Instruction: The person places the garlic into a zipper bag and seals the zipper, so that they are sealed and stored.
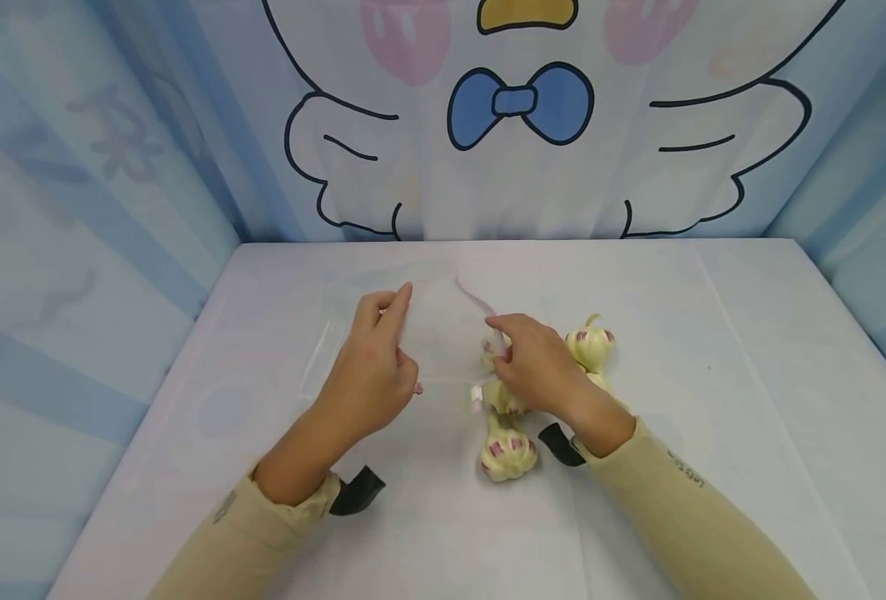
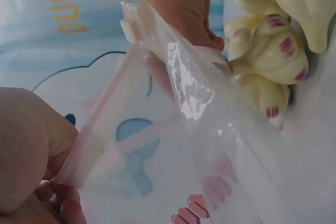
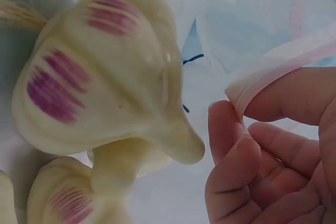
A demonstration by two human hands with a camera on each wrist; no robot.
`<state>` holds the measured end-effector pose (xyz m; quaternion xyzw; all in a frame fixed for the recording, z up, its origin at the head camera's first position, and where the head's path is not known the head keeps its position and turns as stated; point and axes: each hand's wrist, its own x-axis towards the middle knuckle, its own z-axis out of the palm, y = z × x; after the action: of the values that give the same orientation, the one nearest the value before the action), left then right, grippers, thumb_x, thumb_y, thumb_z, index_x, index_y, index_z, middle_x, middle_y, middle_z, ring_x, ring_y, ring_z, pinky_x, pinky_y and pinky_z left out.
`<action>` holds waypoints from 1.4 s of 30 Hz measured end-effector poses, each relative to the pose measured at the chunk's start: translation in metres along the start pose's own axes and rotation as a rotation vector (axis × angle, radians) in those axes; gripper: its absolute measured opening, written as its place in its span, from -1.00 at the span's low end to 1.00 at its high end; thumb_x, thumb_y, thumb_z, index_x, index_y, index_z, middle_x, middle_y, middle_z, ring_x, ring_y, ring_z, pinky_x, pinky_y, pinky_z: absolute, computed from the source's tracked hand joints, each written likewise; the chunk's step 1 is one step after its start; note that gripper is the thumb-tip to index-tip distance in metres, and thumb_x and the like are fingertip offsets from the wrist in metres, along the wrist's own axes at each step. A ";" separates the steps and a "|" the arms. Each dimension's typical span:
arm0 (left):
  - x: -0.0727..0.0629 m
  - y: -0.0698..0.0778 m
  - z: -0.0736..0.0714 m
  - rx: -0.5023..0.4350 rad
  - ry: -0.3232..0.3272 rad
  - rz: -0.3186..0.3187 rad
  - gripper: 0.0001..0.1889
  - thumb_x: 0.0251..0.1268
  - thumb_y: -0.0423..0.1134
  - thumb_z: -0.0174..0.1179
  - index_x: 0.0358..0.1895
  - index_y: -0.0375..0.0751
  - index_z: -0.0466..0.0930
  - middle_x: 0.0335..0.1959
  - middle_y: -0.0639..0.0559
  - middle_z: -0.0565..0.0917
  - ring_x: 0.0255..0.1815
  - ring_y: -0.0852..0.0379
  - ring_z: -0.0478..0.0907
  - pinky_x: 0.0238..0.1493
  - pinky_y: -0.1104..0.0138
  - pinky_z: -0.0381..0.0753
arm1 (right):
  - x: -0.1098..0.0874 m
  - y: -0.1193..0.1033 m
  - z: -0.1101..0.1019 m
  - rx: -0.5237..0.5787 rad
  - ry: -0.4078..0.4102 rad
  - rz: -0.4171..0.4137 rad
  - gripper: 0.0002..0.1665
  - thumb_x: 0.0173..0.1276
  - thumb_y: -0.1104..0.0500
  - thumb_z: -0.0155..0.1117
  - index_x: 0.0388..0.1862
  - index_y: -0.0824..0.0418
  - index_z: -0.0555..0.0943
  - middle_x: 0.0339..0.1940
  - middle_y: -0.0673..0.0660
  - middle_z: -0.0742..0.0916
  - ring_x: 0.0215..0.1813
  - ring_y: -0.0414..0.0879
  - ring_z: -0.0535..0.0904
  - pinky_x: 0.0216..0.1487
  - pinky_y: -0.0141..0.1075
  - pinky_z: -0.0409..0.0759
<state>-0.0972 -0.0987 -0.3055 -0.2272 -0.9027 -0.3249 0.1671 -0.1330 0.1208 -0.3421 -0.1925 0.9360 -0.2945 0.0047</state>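
A clear zip bag (image 2: pixel 191 90) with a pink strip along its mouth spans the gap between both hands. My left hand (image 1: pixel 371 367) pinches one side of the mouth, at the pink strip in the left wrist view. The other side is held by my right hand (image 1: pixel 543 367); the right wrist view shows its thumb and fingers on the strip. Several cream garlic bulbs with purple streaks lie beside and below the right hand. One garlic bulb (image 1: pixel 508 450) lies nearest me, and another garlic bulb (image 1: pixel 591 342) sits right of that hand. The bag's lower part is hard to make out.
The bag and bulbs are over a white-covered table (image 1: pixel 713 467). Behind it hangs a curtain (image 1: pixel 518 183) with a cartoon duck print. A blue-and-white curtain (image 1: pixel 75 275) hangs along the left side. Black straps stick out near both cuffs.
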 end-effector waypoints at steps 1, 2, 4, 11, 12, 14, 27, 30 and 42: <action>0.000 0.000 -0.001 0.007 0.004 0.010 -0.25 0.02 -0.70 0.01 0.44 -0.56 0.22 0.15 -0.36 0.38 -0.60 0.21 0.40 -0.54 0.40 0.49 | 0.000 0.000 0.000 -0.002 0.000 0.002 -0.41 0.29 0.37 0.27 0.32 0.41 0.49 0.18 0.32 0.60 -0.26 -0.03 0.60 -0.15 -0.16 0.60; -0.001 0.000 -0.001 0.013 0.004 0.018 -0.26 0.02 -0.70 0.02 0.44 -0.55 0.24 0.14 -0.36 0.39 -0.59 0.20 0.41 -0.54 0.41 0.49 | 0.001 0.001 0.000 -0.003 0.000 0.003 -0.41 0.29 0.37 0.27 0.32 0.41 0.49 0.18 0.32 0.60 -0.26 -0.03 0.60 -0.16 -0.16 0.60; -0.001 0.000 -0.002 0.028 -0.001 0.032 -0.27 0.03 -0.70 0.02 0.43 -0.52 0.28 0.13 -0.36 0.40 -0.54 0.16 0.44 -0.53 0.41 0.49 | 0.001 0.001 -0.001 0.001 -0.002 0.009 -0.41 0.30 0.37 0.27 0.33 0.41 0.48 0.18 0.32 0.60 -0.26 -0.03 0.59 -0.18 -0.18 0.61; -0.003 0.002 -0.009 0.090 -0.100 -0.003 -0.49 0.10 -0.64 0.09 0.16 -0.29 0.60 0.16 -0.32 0.43 -0.33 0.02 0.54 -0.43 0.40 0.56 | 0.002 0.000 -0.001 0.026 -0.010 0.027 -0.41 0.32 0.35 0.26 0.34 0.39 0.48 0.20 0.32 0.59 -0.24 -0.01 0.60 -0.20 -0.19 0.62; -0.003 0.003 -0.010 0.097 -0.115 -0.009 -0.54 0.11 -0.64 0.10 0.11 -0.30 0.63 0.15 -0.31 0.44 -0.27 0.00 0.58 -0.41 0.39 0.58 | 0.002 0.000 -0.001 0.026 -0.012 0.028 -0.41 0.32 0.35 0.26 0.35 0.39 0.48 0.20 0.31 0.59 -0.24 -0.01 0.59 -0.19 -0.19 0.62; -0.003 0.003 -0.013 0.115 -0.131 -0.005 -0.59 0.13 -0.62 0.10 0.05 -0.34 0.66 0.12 -0.30 0.47 -0.06 -0.09 0.60 -0.29 0.35 0.63 | 0.002 0.000 -0.001 0.026 -0.011 0.024 -0.41 0.32 0.35 0.26 0.35 0.39 0.48 0.20 0.31 0.59 -0.24 -0.02 0.59 -0.18 -0.18 0.61; -0.005 0.001 -0.023 0.358 -0.025 0.085 -0.58 0.08 -0.60 0.25 0.07 -0.71 0.52 0.12 -0.44 0.48 -0.06 -0.27 0.57 -0.04 0.08 0.64 | 0.001 0.001 0.001 0.011 -0.005 0.008 -0.42 0.33 0.35 0.26 0.34 0.40 0.48 0.20 0.30 0.60 -0.29 -0.05 0.56 -0.16 -0.17 0.57; -0.005 -0.002 -0.023 0.374 0.016 0.079 -0.57 0.07 -0.61 0.19 0.08 -0.69 0.51 0.11 -0.47 0.47 -0.17 -0.29 0.56 -0.13 0.04 0.64 | 0.001 0.002 0.001 0.014 -0.001 0.005 -0.41 0.33 0.35 0.27 0.35 0.39 0.48 0.19 0.30 0.60 -0.29 -0.05 0.55 -0.18 -0.18 0.57; -0.008 -0.002 -0.015 0.265 0.022 -0.023 -0.37 0.11 -0.59 0.12 0.32 -0.68 0.26 0.19 -0.53 0.37 -0.34 -0.19 0.57 -0.32 0.11 0.66 | 0.000 -0.003 0.003 0.046 0.028 -0.033 -0.40 0.31 0.35 0.27 0.36 0.38 0.48 0.20 0.29 0.60 -0.24 -0.05 0.61 -0.19 -0.18 0.59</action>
<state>-0.0891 -0.1124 -0.2995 -0.1894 -0.9383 -0.2073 0.2018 -0.1317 0.1173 -0.3432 -0.2038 0.9256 -0.3188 -0.0088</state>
